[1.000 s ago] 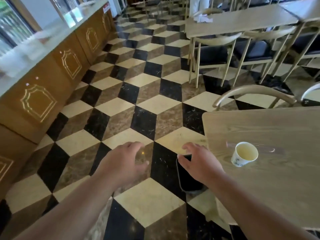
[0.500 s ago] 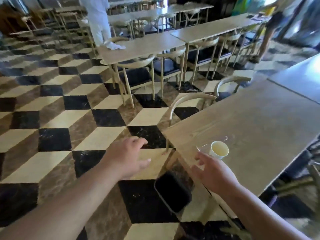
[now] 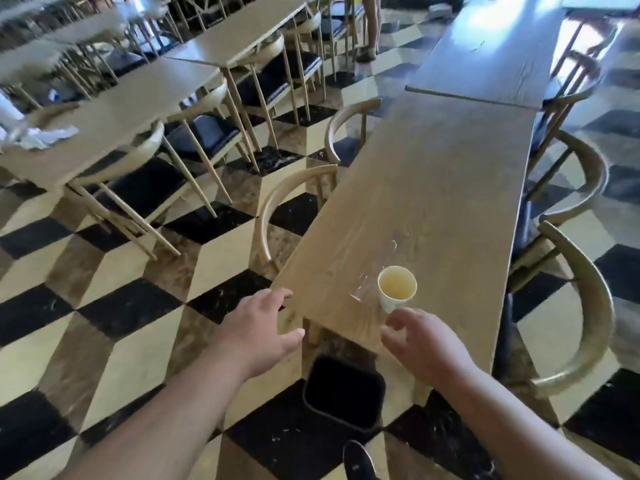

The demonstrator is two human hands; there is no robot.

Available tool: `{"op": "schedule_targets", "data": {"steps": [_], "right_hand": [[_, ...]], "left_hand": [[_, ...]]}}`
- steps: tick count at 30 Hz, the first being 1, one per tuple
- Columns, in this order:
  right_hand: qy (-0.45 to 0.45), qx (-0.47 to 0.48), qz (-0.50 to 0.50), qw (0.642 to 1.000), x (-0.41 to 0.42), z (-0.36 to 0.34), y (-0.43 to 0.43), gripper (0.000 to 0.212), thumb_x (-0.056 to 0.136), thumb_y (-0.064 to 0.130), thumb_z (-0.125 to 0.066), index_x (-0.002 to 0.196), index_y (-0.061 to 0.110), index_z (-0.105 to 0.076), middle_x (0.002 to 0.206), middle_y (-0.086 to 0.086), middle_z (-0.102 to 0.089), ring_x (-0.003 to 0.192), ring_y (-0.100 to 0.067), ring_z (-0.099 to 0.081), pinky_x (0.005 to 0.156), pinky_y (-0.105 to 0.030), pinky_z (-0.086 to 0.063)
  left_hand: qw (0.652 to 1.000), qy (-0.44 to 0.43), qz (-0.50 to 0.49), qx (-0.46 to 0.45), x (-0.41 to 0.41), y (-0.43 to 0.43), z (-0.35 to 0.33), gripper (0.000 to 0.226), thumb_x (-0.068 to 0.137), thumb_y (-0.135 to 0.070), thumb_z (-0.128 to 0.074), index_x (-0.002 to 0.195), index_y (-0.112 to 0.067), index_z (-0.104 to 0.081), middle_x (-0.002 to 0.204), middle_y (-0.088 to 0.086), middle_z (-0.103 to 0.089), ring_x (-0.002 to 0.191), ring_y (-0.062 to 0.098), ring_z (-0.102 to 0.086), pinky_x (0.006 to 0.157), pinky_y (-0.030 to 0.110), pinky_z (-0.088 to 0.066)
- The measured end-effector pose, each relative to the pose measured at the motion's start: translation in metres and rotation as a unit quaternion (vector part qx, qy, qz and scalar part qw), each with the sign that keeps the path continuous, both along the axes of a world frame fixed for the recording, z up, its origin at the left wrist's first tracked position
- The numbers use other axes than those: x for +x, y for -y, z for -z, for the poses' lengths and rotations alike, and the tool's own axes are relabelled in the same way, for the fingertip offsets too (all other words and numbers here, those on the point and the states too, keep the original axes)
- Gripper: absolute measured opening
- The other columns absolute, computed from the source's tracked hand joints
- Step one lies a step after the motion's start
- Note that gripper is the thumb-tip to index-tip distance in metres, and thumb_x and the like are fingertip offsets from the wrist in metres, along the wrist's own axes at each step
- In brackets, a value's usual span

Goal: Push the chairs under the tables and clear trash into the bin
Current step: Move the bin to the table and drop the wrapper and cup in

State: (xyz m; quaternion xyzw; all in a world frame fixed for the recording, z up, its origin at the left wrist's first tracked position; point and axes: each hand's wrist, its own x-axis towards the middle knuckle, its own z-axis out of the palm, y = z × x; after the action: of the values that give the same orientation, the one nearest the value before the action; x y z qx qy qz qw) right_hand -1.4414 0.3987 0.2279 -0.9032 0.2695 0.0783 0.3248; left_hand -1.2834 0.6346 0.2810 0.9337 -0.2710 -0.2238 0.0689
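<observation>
A white paper cup (image 3: 397, 287) with a yellowish inside stands near the close end of a long wooden table (image 3: 433, 202). A clear plastic wrapper (image 3: 372, 278) lies just left of it. My right hand (image 3: 420, 337) hovers over the table edge, fingers apart, just short of the cup. My left hand (image 3: 261, 330) is open at the table's near left corner. A black bin (image 3: 343, 393) stands on the floor under the table end, between my hands. Wooden chairs sit along the table: two on its left (image 3: 294, 202) and one at near right (image 3: 581, 306).
A second row of tables (image 3: 114, 112) with tucked chairs runs at left, with crumpled white tissue (image 3: 41, 136) on the nearest one. A person's legs (image 3: 372, 26) stand at the far end. A dark shoe tip (image 3: 356, 462) shows at the bottom. The floor is checkered tile.
The view has swung right, off the wooden counter, to run along the long table. My right hand has moved closer to the cup and my left hand has reached the table corner.
</observation>
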Motion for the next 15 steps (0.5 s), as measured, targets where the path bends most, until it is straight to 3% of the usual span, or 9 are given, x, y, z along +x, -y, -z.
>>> {"op": "schedule_targets", "data": {"steps": [3, 5, 9, 15], "right_hand": [[-0.010, 0.018, 0.022, 1.000, 0.035, 0.005, -0.005, 0.031, 0.086, 0.057, -0.048, 0.097, 0.032, -0.064, 0.094, 0.011, -0.065, 0.081, -0.009, -0.061, 0.072, -0.037, -0.057], [-0.002, 0.024, 0.021, 0.999, 0.060, 0.006, -0.005, 0.041, 0.085, 0.061, -0.040, 0.100, 0.032, -0.064, 0.095, 0.011, -0.064, 0.084, -0.012, -0.061, 0.071, -0.040, -0.058], [0.017, 0.013, 0.070, 0.997, 0.099, -0.005, -0.008, 0.028, 0.097, 0.052, -0.055, 0.112, 0.032, -0.066, 0.103, 0.018, -0.058, 0.099, -0.011, -0.058, 0.075, -0.034, -0.053], [-0.008, 0.003, 0.173, 0.985, 0.139, 0.002, -0.023, 0.037, 0.093, 0.053, -0.055, 0.119, 0.030, -0.065, 0.116, 0.012, -0.063, 0.113, -0.014, -0.055, 0.084, -0.048, -0.057]], "left_hand": [[1.000, 0.014, 0.013, 0.022, 0.049, 0.008, -0.005, 0.073, 0.095, -0.064, -0.058, 0.157, -0.036, -0.031, 0.159, -0.007, -0.040, 0.144, 0.019, -0.038, 0.110, 0.044, -0.042], [0.999, 0.024, 0.010, 0.033, 0.083, 0.018, -0.008, 0.074, 0.096, -0.063, -0.059, 0.158, -0.035, -0.030, 0.160, -0.005, -0.041, 0.143, 0.021, -0.040, 0.109, 0.046, -0.044], [0.998, 0.012, 0.059, 0.025, 0.130, 0.043, -0.004, 0.077, 0.095, -0.063, -0.060, 0.159, -0.036, -0.027, 0.162, -0.004, -0.039, 0.146, 0.023, -0.039, 0.113, 0.048, -0.040], [0.983, 0.008, 0.184, -0.006, 0.191, 0.086, 0.034, 0.077, 0.094, -0.061, -0.063, 0.158, -0.034, -0.030, 0.163, -0.002, -0.038, 0.149, 0.022, -0.035, 0.116, 0.048, -0.038]]}}
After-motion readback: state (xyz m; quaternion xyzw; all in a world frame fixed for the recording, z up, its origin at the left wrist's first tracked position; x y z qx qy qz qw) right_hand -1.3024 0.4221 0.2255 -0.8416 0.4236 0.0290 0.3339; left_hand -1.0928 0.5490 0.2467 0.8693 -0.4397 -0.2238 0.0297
